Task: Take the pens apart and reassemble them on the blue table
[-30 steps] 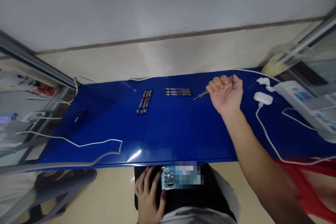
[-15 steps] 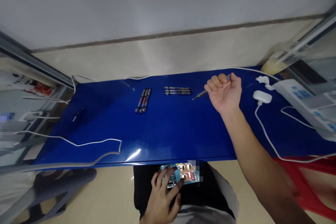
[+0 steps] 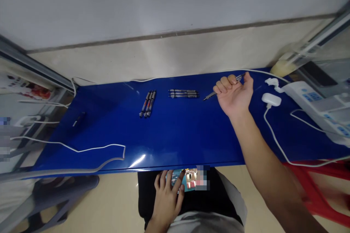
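My right hand (image 3: pixel 235 96) is above the right part of the blue table, palm up, with its fingers curled round a grey pen (image 3: pixel 210 96). The pen's tip points left and its other end shows by my thumb. Left of it, several similar pens (image 3: pixel 183 94) lie side by side, pointing sideways. Further left, three pens with red marks (image 3: pixel 148 103) lie at a slant. Below the table edge, my left hand (image 3: pixel 168 193) rests with spread fingers on a lit phone (image 3: pixel 188 181) in my lap, touching its screen.
On the blue table (image 3: pixel 164 134) a dark pen-like object (image 3: pixel 78 119) lies at the left. At the right are a white charger-like case (image 3: pixel 271 99) with a cable, crumpled tissue (image 3: pixel 274 83) and a white box (image 3: pixel 314 105). A red stool (image 3: pixel 314 189) stands below right.
The pen has shifted slightly in my right hand, its tip a little further right, and my thumb is more extended. My left fingers have moved and straightened on the phone.
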`<state>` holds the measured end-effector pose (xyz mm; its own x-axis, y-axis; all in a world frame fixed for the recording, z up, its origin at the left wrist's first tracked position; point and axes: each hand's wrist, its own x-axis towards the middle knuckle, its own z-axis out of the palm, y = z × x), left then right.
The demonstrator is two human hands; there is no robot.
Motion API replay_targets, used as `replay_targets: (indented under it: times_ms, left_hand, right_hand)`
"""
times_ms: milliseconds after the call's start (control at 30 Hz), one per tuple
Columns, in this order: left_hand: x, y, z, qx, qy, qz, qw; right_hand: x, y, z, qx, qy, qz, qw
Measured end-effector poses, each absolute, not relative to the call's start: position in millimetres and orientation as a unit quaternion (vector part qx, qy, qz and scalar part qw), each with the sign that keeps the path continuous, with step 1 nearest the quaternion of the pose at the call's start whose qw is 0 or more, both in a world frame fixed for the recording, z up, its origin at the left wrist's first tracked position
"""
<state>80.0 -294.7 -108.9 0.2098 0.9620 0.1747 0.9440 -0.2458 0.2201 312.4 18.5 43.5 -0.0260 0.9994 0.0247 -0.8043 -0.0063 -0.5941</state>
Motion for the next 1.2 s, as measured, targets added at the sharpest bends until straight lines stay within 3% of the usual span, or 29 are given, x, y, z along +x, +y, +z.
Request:
replay_targets:
  times_ms: [433,1200]
  left_hand:
    - [86,-292,-110,0.788,0.583,0.193,0.039]
    - [104,-265,-85,0.854,0.507,0.108,0.032]
  right_hand:
    - [311,17,43,-0.206,-0.235,0.688,0.655]
    - [313,17,45,-0.225,-0.241,0.681,0.654]
